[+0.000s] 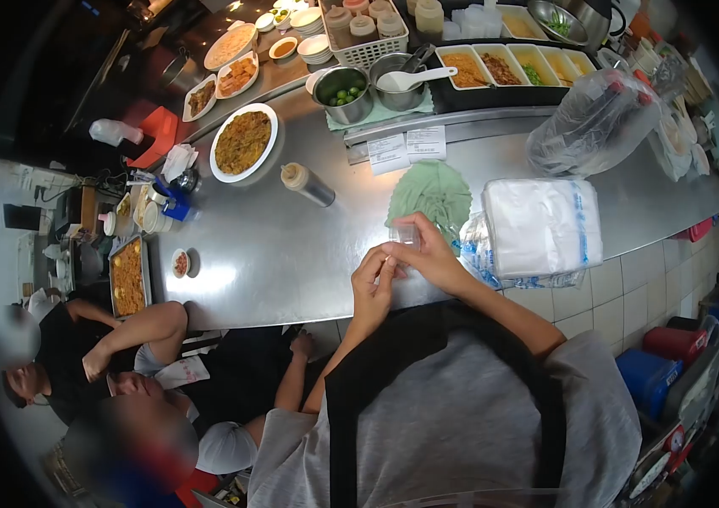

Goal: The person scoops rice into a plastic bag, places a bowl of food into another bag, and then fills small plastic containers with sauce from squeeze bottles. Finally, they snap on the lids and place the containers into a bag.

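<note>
Both of my hands meet at the front edge of the steel counter [249, 279]. My right hand [431, 258] holds a small clear plastic cup [406, 235] between thumb and fingers. My left hand [374, 275] is closed in a pinch just below it, touching the right; what its fingertips hold, if anything, is too small to tell. Beyond my hands lies a crumpled green cloth [431, 195]. Right of them is a stack of white plastic bags [541, 224] in clear blue-printed wrapping.
A sauce bottle [308, 184] and a plate of fried rice [242, 144] are on the left. Behind are a pot of green limes [344, 93], a ladle [414, 78], topping trays [503, 68] and a clear bag [592, 123]. Two people [143, 364] are at lower left.
</note>
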The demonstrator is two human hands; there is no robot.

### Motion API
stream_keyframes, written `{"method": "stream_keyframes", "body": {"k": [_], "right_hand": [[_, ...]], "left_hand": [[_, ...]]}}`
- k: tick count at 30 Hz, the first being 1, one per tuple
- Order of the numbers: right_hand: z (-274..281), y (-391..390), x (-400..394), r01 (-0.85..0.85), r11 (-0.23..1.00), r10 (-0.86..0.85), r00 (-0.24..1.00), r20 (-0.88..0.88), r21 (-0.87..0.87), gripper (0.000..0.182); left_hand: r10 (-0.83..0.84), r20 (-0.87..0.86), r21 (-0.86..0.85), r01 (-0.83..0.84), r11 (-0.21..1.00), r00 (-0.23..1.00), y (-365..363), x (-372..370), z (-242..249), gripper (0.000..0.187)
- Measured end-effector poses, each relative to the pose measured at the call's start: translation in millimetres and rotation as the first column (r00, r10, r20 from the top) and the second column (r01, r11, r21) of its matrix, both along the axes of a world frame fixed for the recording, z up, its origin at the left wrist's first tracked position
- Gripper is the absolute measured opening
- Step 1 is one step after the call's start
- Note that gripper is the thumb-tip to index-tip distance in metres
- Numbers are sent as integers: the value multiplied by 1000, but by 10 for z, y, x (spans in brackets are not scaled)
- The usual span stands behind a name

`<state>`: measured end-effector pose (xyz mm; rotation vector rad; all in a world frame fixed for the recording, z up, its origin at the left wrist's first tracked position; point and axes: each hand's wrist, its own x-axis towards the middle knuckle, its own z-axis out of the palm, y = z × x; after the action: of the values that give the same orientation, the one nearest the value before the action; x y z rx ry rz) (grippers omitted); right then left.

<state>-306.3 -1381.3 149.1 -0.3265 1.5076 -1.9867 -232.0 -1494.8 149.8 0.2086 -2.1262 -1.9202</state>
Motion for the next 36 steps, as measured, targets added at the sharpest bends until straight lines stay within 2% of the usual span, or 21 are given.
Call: {"method": "stream_keyframes", "body": {"k": [4,5,6,7,8,10,14,16,17,18,19,20,22,24,25,27,30,31,33,35,36], "right_hand": [[139,-87,-3,1,995,8,996,-92,97,35],[71,-137,16,-6,995,15,996,-92,100,35],[-8,-210,30,77,993,-56,974,-218,90,37],[-69,-260,42,157,985,-125,932,-340,67,38],[-121,-282,70,151,986,-119,932,-342,67,38],[-75,-321,112,129,992,-126,982,-142,12,37],[-4,-291,2,-9,991,30,988,-153,136,40],[27,-310,-82,179,926,61,799,-598,333,44],[-125,-312,-151,174,885,183,722,-667,431,53],[-182,-358,-185,177,886,181,718,-672,428,53],[-226,-414,-220,350,793,228,588,-776,499,59],[-260,-480,-272,526,676,298,445,-844,516,65],[-141,-841,-523,318,889,87,590,-803,330,79],[-268,-1387,-664,343,928,-117,637,-762,144,74],[-289,-1550,-760,342,930,-119,633,-765,139,74],[-315,-1766,-940,-109,992,127,865,-485,65,72],[-390,-1929,-1074,-17,999,40,788,-615,44,66],[-263,-1893,-1141,-30,998,55,784,-618,52,66],[318,-1603,-1260,-50,998,1,651,-759,-42,60],[841,-1238,-1407,-188,935,354,568,-743,302,59],[1009,-1063,-1467,-241,871,491,460,-740,428,59]], "left_hand": [[51,30,21,-52,998,998,-82,26,-49,15],[75,66,147,-84,985,995,-98,40,-37,16],[95,103,271,-119,955,990,-100,49,-34,16],[132,132,308,-167,937,982,-93,60,-37,17],[138,131,309,-173,935,982,-100,76,-58,17],[158,229,494,-254,832,961,-146,109,-138,19],[297,173,378,-342,861,939,-436,229,-202,18],[462,16,210,-454,866,887,-643,284,-208,15],[463,11,211,-455,865,886,-723,308,-186,15],[530,30,268,-518,812,847,-790,347,-163,15],[591,52,321,-574,753,805,-847,378,-141,17],[590,42,321,-570,756,806,-909,406,-159,17],[606,62,268,-598,756,793,-1004,486,-319,22],[601,22,286,-581,761,799,-1028,487,-460,20],[581,8,287,-559,778,814,-1012,460,-493,17],[569,39,335,-547,767,821,-989,440,-488,9],[584,47,311,-568,762,810,-1100,444,-536,22],[594,48,319,-576,753,803,-1139,426,-519,22],[647,-9,148,-639,755,763,-1187,348,-426,39],[557,-79,94,-550,830,827,-1208,164,-306,47],[517,-101,27,-517,856,850,-1197,30,-271,50]]}}
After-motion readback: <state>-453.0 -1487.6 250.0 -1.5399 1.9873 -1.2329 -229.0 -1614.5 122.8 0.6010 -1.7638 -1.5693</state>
